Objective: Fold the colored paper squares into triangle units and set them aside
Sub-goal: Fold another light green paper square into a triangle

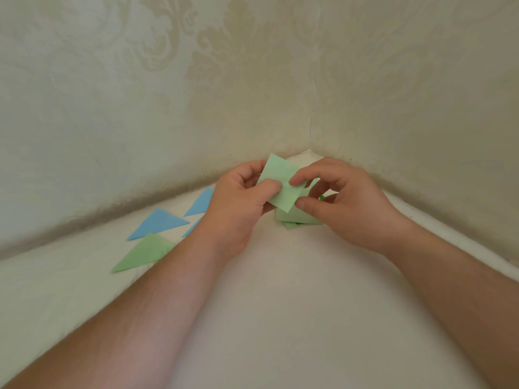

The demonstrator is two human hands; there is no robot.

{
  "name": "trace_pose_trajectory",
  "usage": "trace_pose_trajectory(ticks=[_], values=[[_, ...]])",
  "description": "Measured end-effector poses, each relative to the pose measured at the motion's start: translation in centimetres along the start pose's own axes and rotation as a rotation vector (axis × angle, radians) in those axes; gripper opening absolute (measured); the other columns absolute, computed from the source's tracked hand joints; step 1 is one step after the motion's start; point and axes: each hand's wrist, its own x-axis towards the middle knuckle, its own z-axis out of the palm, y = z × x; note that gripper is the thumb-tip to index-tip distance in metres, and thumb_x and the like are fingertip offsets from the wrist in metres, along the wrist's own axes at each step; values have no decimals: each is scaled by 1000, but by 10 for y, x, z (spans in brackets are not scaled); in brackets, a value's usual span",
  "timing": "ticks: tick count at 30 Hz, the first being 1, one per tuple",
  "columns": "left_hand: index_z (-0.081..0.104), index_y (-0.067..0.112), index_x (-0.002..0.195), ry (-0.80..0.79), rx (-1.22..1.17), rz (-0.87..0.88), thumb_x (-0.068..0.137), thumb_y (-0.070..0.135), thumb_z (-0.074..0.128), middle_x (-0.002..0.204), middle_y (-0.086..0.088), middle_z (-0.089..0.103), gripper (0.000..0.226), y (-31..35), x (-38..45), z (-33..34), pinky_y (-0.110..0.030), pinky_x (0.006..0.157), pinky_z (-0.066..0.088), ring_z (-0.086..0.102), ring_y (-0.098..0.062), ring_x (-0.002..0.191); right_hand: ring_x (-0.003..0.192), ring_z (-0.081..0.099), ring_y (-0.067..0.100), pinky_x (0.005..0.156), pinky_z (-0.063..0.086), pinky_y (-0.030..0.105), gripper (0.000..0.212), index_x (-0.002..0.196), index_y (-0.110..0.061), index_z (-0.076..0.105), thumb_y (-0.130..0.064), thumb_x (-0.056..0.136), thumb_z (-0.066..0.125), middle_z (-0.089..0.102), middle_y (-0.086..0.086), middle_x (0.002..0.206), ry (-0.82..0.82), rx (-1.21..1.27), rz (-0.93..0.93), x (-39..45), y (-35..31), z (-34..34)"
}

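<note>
A light green paper square [280, 181] is held in the air above the white table [280, 304], near the wall corner. My left hand [238, 203] pinches its left edge with thumb on top. My right hand [345, 203] pinches its right edge between thumb and forefinger. Under the hands lies a small stack of green paper squares [295, 217]. At the left lie folded triangles: a green triangle [143, 252], a blue triangle [160, 223] behind it, another blue triangle [200, 202] further back, and a blue tip partly hidden by my left wrist.
Two walls with pale patterned wallpaper [252, 80] meet in a corner just behind the hands and close off the table at the back and on the right.
</note>
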Motion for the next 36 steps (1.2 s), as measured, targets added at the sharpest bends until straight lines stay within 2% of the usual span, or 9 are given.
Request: trace_pose_trajectory(ticks=[4, 6, 9, 12, 14, 20, 24, 31, 36], values=[[74, 8, 104, -65, 15, -47, 97, 1, 59, 95, -8, 76, 18, -1, -3, 3, -31, 79, 60, 71, -17, 82, 81, 64, 15, 73, 56, 46, 26, 90, -38, 74, -14, 85, 83, 67, -14, 98, 59, 4, -15, 2, 2, -1], [76, 10, 98, -55, 0, -61, 100, 5, 59, 88, -7, 74, 18, -1, -4, 5, -33, 79, 60, 68, -17, 73, 80, 63, 14, 73, 54, 44, 23, 88, -39, 74, -18, 85, 83, 68, -14, 94, 70, 34, -21, 2, 2, -2], [76, 9, 98, -39, -38, -77, 102, 10, 57, 88, -6, 73, 19, 1, -5, 7, -34, 80, 62, 68, -17, 71, 76, 58, 14, 72, 49, 39, 20, 83, -39, 75, -21, 88, 80, 68, -17, 84, 88, 126, 21, 3, -1, -2], [76, 8, 101, -37, -38, -84, 103, 12, 57, 91, -4, 73, 20, 2, -5, 6, -33, 80, 62, 69, -16, 71, 69, 58, 18, 67, 50, 41, 19, 79, -36, 78, -21, 91, 77, 68, -5, 71, 118, 245, 55, 4, -4, -2], [78, 10, 100, -52, -27, -80, 103, 12, 57, 89, -2, 72, 21, 2, -5, 6, -33, 80, 61, 68, -16, 71, 68, 59, 19, 66, 53, 46, 19, 80, -34, 79, -19, 90, 78, 69, 4, 72, 141, 265, 70, 5, -6, -2], [79, 8, 96, -98, -17, -54, 106, 23, 54, 91, -10, 75, 31, 2, -7, 7, -34, 80, 61, 69, -20, 76, 67, 58, 24, 64, 52, 40, 34, 84, -37, 76, -4, 85, 81, 68, -2, 84, 199, 312, 83, 7, -3, -3], [78, 10, 108, -101, 116, 65, 98, 13, 67, 91, -3, 77, 15, -5, -6, 4, -32, 85, 60, 70, -13, 79, 68, 56, 24, 66, 52, 40, 31, 82, -34, 77, -4, 84, 82, 70, 0, 84, 208, 319, 96, 7, -2, -2], [77, 18, 104, -107, 170, 114, 95, 7, 70, 86, 1, 78, 16, -8, -5, 2, -28, 82, 60, 70, -11, 75, 67, 59, 20, 67, 54, 38, 30, 81, -35, 77, -5, 86, 80, 74, -4, 85, 229, 315, 116, 7, -4, -2], [77, 22, 103, -101, 158, 102, 94, 7, 72, 89, -1, 79, 17, -8, -4, 2, -28, 79, 60, 72, -12, 76, 66, 62, 15, 68, 57, 33, 21, 84, -27, 76, -6, 87, 79, 75, -3, 80, 237, 304, 154, 7, -5, -3]])
